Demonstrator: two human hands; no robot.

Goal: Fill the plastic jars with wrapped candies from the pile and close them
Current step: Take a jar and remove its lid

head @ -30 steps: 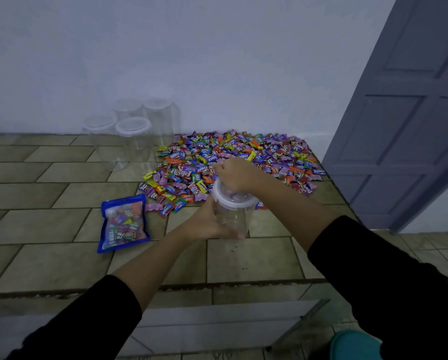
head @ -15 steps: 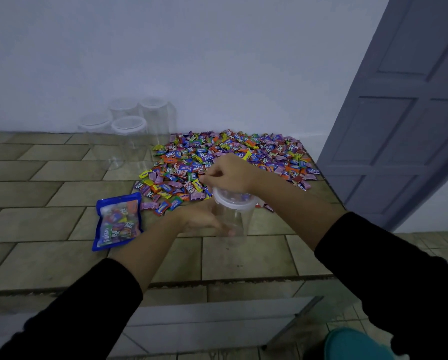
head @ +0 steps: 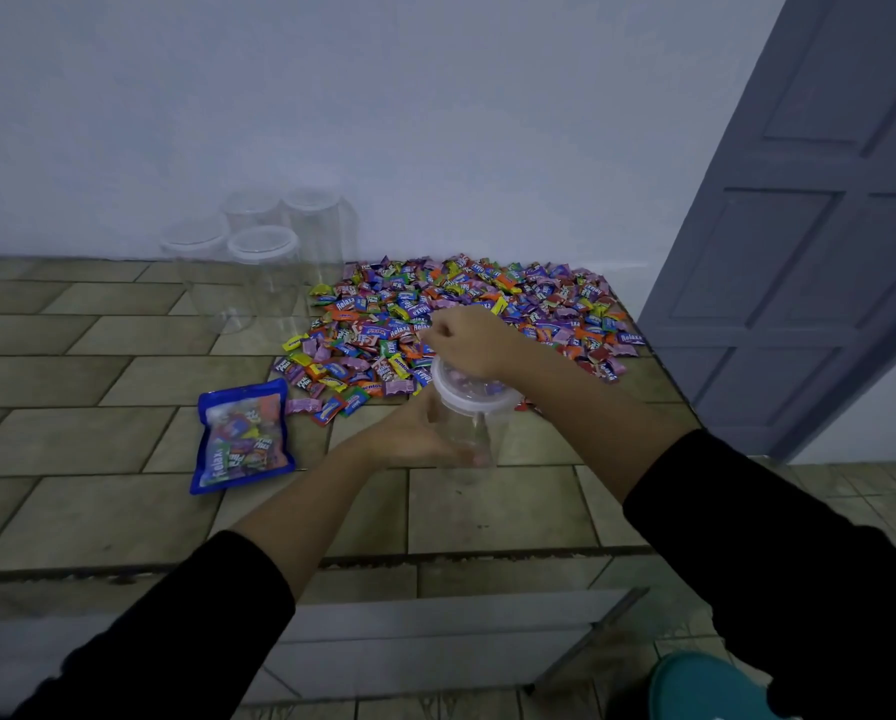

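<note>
Nearest to me, my two forearms in black sleeves reach forward over a tiled surface (head: 98,433). Between them I hold one jar (head: 469,433), lifted just in front of the candies. My left hand (head: 409,433) wraps its side, and the fingers show through the clear plastic. My right hand (head: 469,343) sits curled over the far rim of its one lid (head: 474,397); I cannot tell whether those bunched fingers grip the lid. The jar is round and see-through, the lid has a white rim and a clear top, and pink and purple show through it. To the left lies one blue bag of candies (head: 243,433), flat on the tiles. Beyond is one wide pile of wrapped candies (head: 539,298) in many colours. Behind it to the left stand four clear lidded jars (head: 269,272), close together against the pale wall.
</note>
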